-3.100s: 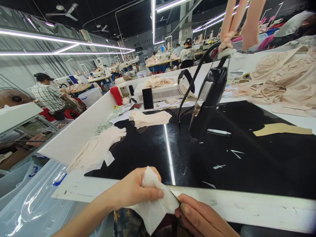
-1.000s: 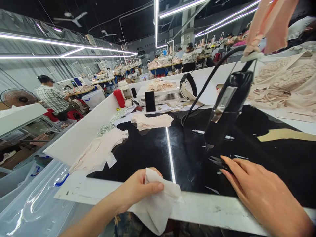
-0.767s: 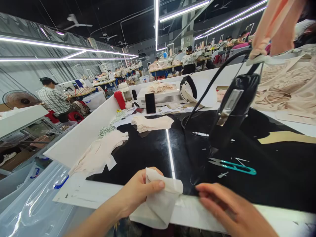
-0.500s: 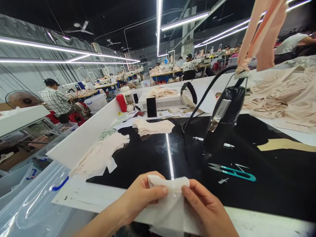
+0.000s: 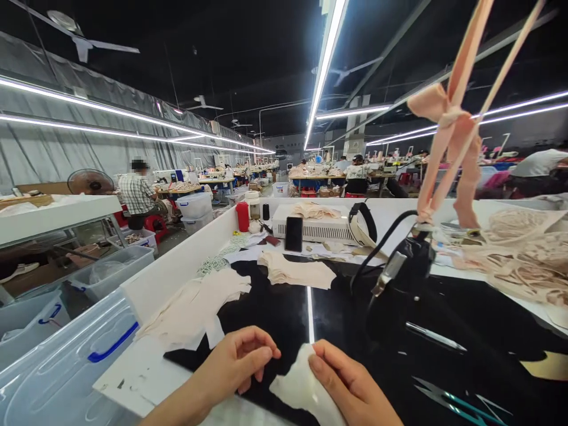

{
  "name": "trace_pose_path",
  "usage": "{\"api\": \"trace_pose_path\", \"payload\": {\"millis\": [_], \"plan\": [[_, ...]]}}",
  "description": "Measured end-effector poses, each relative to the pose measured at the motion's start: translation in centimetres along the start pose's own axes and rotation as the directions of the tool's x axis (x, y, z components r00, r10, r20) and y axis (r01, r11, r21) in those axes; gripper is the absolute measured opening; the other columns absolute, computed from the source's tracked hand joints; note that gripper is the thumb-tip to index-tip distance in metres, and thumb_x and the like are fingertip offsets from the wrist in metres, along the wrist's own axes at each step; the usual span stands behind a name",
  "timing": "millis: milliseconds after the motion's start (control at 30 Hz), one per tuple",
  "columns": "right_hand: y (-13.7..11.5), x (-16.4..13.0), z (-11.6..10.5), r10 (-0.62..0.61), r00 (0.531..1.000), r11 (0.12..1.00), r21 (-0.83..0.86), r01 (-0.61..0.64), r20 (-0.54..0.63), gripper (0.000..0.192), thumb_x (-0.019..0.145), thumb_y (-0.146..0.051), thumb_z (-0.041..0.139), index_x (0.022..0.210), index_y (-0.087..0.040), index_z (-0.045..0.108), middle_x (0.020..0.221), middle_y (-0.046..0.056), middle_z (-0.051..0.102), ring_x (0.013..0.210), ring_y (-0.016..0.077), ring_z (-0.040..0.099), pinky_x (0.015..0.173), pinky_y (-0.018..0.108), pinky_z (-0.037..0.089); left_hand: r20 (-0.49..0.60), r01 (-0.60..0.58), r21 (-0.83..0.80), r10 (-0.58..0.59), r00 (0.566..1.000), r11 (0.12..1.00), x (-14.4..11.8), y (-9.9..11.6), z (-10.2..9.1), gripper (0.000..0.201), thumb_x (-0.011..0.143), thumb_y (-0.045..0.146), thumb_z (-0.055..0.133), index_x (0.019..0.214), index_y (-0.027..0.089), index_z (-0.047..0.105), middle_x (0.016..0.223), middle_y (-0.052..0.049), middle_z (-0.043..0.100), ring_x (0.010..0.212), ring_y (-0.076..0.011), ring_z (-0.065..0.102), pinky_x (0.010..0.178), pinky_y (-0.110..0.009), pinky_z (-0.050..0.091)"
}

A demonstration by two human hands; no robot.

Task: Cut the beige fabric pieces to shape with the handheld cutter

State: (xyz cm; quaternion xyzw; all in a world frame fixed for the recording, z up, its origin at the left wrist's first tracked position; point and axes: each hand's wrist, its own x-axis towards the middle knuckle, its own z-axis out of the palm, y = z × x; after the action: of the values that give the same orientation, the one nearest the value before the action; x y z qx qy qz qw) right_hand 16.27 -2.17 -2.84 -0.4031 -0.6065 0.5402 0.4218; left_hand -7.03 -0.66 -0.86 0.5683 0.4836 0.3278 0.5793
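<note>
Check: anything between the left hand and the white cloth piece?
Nothing visible. The right hand pinches the white cloth piece; the left hand sits just beside it, with only bare black table between them.

The fabric piece [image 5: 299,387] pinched by the right hand [image 5: 350,387] is white, and the stacks of cut fabric [image 5: 296,273] on the glossy black tabletop [image 5: 266,310] are pale cream. The thread snips [image 5: 461,402] have teal handles, the hanging tool [image 5: 406,269] is black with a silver clip, and the ribbon [image 5: 448,136] tied above it is peach. Farther off stand a red bottle [image 5: 242,216], a black phone [image 5: 293,234] and clear plastic bins with blue handles [image 5: 110,343], beside a person in a checked shirt [image 5: 136,194].
</note>
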Motion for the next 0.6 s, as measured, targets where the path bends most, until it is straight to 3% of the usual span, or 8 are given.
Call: {"api": "trace_pose_path", "payload": {"millis": [67,167,333,400,467,533,600], "plan": [[-0.2,1.3,0.1,0.034,0.993,0.999,0.015,-0.036,0.114,0.060,0.090,-0.081,0.064,0.083,-0.021,0.066,0.076,-0.003,0.057,0.070,0.0133,0.047,0.065,0.025,0.040,0.112,0.010,-0.023,-0.008,0.994,1.000,0.1,0.7,0.5,0.042,0.077,0.049,0.081,0.102,0.017,0.070,0.087,0.000,0.068,0.053,-0.0055,0.047,0.043,-0.019,0.028],[-0.1,2.9,-0.1,0.055,0.976,0.999,-0.009,-0.054,0.210,0.063,0.088,-0.084,0.064,0.094,-0.021,0.066,0.078,-0.002,0.058,0.071,0.0136,0.047,0.066,0.026,0.039,0.212,0.055,-0.072,-0.039,0.977,0.996,1.0,1.1,0.9,0.037,0.076,0.041,0.083,0.101,0.018,0.068,0.069,0.005,0.062,0.046,-0.0054,0.043,0.039,-0.019,0.024],[1.3,5.3,-1.3,0.071,0.965,0.997,0.002,-0.074,0.252,0.079,0.076,-0.084,0.077,0.124,-0.024,0.060,0.066,-0.010,0.045,0.059,0.0105,0.037,0.057,0.023,0.030,0.187,0.065,-0.122,-0.042,0.981,0.990,3.2,1.1,-0.3,0.047,0.072,0.051,0.090,0.092,0.018,0.064,0.052,0.009,0.054,0.041,-0.0048,0.035,0.038,-0.020,0.016],[1.8,5.9,-2.2,0.100,0.948,0.994,-0.082,-0.079,0.302,0.072,0.070,-0.076,0.086,0.113,-0.022,0.066,0.069,-0.008,0.049,0.063,0.0105,0.040,0.059,0.023,0.032,0.176,0.053,-0.099,-0.035,0.984,0.994,4.1,1.1,-1.0,0.050,0.071,0.055,0.090,0.092,0.018,0.064,0.049,0.009,0.053,0.040,-0.0049,0.034,0.039,-0.020,0.016],[2.1,6.4,-3.3,0.151,0.936,0.975,-0.202,-0.089,0.318,0.056,0.068,-0.067,0.088,0.088,-0.019,0.069,0.068,-0.006,0.051,0.064,0.0104,0.041,0.059,0.022,0.032,0.153,0.026,-0.036,-0.021,0.988,0.999,5.0,1.3,-1.7,0.051,0.071,0.059,0.088,0.092,0.019,0.063,0.050,0.008,0.054,0.041,-0.0053,0.035,0.039,-0.019,0.017],[2.4,6.8,-4.6,0.185,0.946,0.949,-0.297,-0.102,0.265,0.046,0.071,-0.057,0.086,0.068,-0.017,0.063,0.062,-0.006,0.048,0.060,0.0091,0.039,0.055,0.021,0.028,0.122,-0.018,0.057,0.011,0.993,0.998,6.1,1.7,-2.5,0.052,0.071,0.062,0.086,0.090,0.020,0.062,0.053,0.007,0.057,0.041,-0.0064,0.040,0.040,-0.019,0.021],[2.7,7.4,-6.0,0.165,0.971,0.936,-0.336,-0.100,0.172,0.043,0.076,-0.051,0.081,0.060,-0.018,0.057,0.056,-0.007,0.043,0.053,0.0073,0.036,0.050,0.021,0.024,0.094,-0.080,0.129,0.068,0.993,0.988,7.6,2.4,-3.4,0.051,0.070,0.062,0.085,0.087,0.020,0.062,0.057,0.005,0.061,0.044,-0.0084,0.048,0.041,-0.019,0.026]]}}
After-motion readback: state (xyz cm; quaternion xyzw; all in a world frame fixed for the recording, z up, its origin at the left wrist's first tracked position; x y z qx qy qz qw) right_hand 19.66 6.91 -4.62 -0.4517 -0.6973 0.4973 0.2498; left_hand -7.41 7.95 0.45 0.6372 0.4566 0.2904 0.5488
